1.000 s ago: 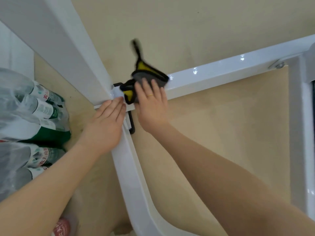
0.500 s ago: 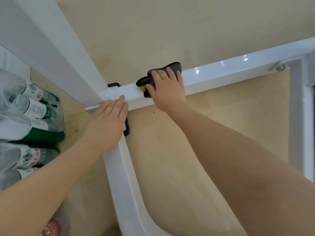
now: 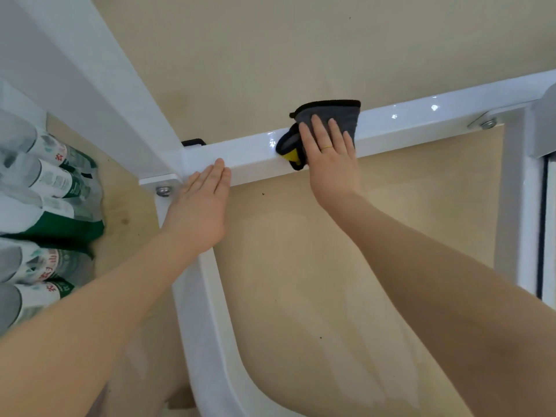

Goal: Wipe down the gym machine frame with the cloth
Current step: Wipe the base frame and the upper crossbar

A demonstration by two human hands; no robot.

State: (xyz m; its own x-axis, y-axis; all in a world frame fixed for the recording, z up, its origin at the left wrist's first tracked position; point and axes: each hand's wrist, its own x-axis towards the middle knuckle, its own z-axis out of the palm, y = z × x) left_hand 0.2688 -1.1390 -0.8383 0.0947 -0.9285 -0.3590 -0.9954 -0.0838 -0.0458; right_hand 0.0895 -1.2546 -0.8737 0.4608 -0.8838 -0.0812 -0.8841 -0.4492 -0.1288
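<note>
Wiping our way along the glossy white steel gym machine frame point(image 3: 252, 150), we judge the job mid-course: the horizontal crossbar shines wet beside the cloth, while the stretch toward the right upright, the 2 bolted corners and the curved lower tube look yet to be done. Our left hand point(image 3: 198, 209) braces flat near the joint, fingers straight and together. Our right hand point(image 3: 329, 152) presses the grey, black-edged microfibre cloth point(image 3: 331, 120) onto the crossbar, fingers straight, slightly spread.
</note>
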